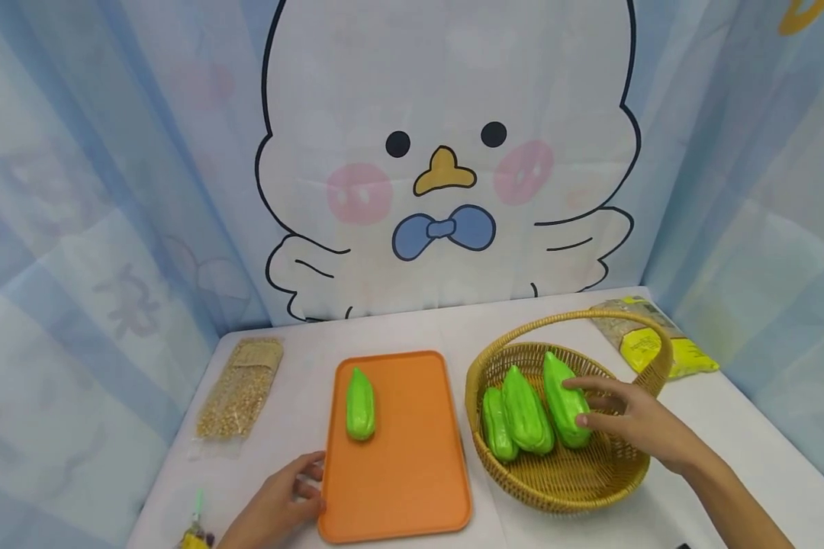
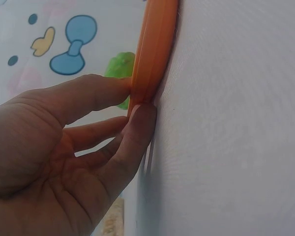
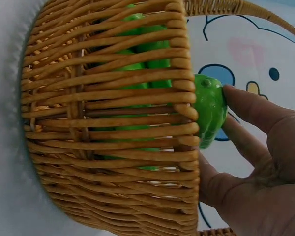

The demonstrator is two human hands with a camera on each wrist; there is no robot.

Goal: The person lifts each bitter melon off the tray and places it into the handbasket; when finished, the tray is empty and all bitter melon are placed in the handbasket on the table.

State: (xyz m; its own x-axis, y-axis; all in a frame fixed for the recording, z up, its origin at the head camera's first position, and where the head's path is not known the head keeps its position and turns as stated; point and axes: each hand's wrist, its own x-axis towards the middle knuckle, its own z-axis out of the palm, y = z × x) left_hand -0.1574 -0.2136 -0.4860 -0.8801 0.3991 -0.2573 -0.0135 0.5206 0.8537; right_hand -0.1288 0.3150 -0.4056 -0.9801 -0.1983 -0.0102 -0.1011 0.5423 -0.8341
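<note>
My left hand (image 1: 284, 496) holds the left rim of an orange tray (image 1: 398, 488); in the left wrist view its fingertips (image 2: 143, 115) meet the tray edge. One glossy green bitter melon (image 1: 360, 408) lies on the tray's upper left. My right hand (image 1: 628, 419) reaches over the wicker basket (image 1: 556, 499) and pinches the rightmost bitter melon (image 1: 561, 400) between thumb and fingers. In the right wrist view this melon's end (image 3: 210, 108) shows above the basket rim. Two more bitter melons, a middle one (image 1: 524, 412) and a left one (image 1: 497, 427), lie inside the basket.
A bag of yellowish kernels (image 1: 236, 393) lies at the left. Behind the basket's arched handle (image 1: 577, 314) is a yellow-labelled bag (image 1: 659, 347). A small yellow item (image 1: 194, 537) is cut off at the lower left. Printed curtains (image 1: 439, 282) border the white table.
</note>
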